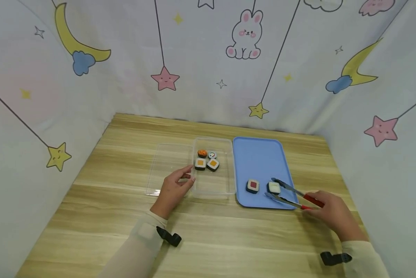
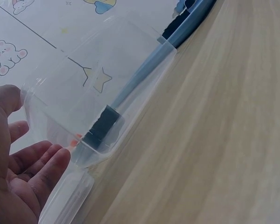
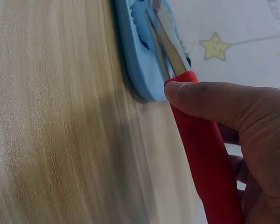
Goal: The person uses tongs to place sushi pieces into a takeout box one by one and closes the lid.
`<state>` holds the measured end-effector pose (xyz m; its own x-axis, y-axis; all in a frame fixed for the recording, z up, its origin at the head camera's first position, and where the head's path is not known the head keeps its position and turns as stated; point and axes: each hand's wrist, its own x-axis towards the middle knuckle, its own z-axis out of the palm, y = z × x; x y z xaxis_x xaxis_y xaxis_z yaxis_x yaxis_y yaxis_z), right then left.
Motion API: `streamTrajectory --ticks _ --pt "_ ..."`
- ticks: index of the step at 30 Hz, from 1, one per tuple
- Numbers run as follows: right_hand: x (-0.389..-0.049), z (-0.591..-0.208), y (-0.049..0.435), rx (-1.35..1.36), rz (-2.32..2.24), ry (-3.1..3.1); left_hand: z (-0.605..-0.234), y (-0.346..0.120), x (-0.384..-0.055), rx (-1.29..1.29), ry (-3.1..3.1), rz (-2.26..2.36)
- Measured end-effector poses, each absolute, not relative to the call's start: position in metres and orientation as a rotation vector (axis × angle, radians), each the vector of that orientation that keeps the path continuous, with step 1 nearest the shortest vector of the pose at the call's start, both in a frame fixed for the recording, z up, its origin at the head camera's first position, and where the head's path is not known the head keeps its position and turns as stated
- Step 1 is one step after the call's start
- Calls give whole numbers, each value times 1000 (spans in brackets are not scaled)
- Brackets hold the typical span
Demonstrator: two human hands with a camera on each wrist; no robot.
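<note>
Right hand [image 1: 333, 214]: fingers grasping red-handled tongs [image 1: 291, 189] | white-topped sushi roll [image 1: 273, 187]: on blue tray [image 1: 260, 162], leftward of those fingers, between parted tong tips; right hand nearer | left hand [image 1: 172, 190]: fingers relaxed, at clear container's [image 1: 211, 184] left wall

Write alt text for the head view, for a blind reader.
A right hand holds tongs astride a sushi piece on a blue tray, another piece beside it. A left hand is at the edge of a clear box holding four more pieces.
</note>
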<state>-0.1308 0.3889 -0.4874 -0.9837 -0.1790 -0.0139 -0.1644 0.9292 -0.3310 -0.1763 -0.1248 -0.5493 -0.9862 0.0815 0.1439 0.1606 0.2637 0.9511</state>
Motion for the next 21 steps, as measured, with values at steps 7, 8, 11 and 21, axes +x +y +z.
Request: streamTrajectory --ticks 7,8,11,21 --pt "-127 -489 394 -285 -512 3066 -549 -124 -176 -225 -2439 -1857" --pt "-126 -490 394 -280 -515 3068 -549 -124 -176 -226 -2436 -1859" --pt "-123 -491 394 -267 -539 3082 -550 -124 -176 -231 -2426 -1867" --pt "-121 -489 394 -282 -597 3174 -551 -124 -176 -245 -2413 -1874"
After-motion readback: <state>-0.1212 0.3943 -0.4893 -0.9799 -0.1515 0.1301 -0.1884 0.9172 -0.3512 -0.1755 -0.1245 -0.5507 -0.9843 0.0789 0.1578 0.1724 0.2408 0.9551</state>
